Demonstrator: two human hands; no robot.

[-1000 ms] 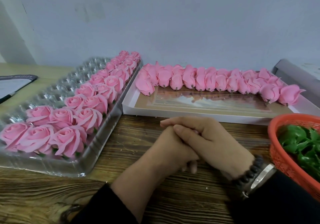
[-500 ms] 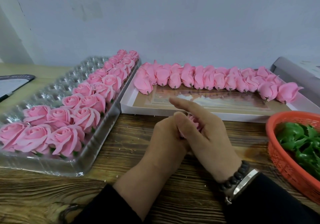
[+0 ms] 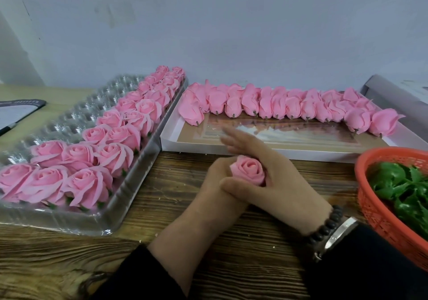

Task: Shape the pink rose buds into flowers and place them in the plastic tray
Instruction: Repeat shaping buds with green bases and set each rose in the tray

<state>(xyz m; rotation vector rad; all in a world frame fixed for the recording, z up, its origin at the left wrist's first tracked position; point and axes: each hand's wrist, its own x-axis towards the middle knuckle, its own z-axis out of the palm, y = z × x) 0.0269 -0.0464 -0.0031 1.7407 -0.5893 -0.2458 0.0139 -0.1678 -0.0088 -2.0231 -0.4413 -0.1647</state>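
A pink rose (image 3: 249, 170) with opened petals stands upright between my two hands at the middle of the wooden table. My left hand (image 3: 212, 183) grips it from the left and below. My right hand (image 3: 280, 179) lies against its right side, thumb across my left hand and fingers stretched out straight and blurred toward the back. The clear plastic tray (image 3: 129, 207) sits at the left, its right columns filled with shaped roses (image 3: 88, 183). A row of closed pink buds (image 3: 266, 105) lies along the far side of a white box (image 3: 254, 152).
An orange mesh basket (image 3: 370, 197) of green leaf pieces (image 3: 403, 188) stands at the right edge, close to my right wrist. A dark clipboard with paper (image 3: 16, 112) lies far left. A grey box (image 3: 389, 91) sits at the back right, against the wall.
My right hand, which covered my left hand and the bud, has lifted and spread its fingers. The rose now shows between my hands with its petals opened.
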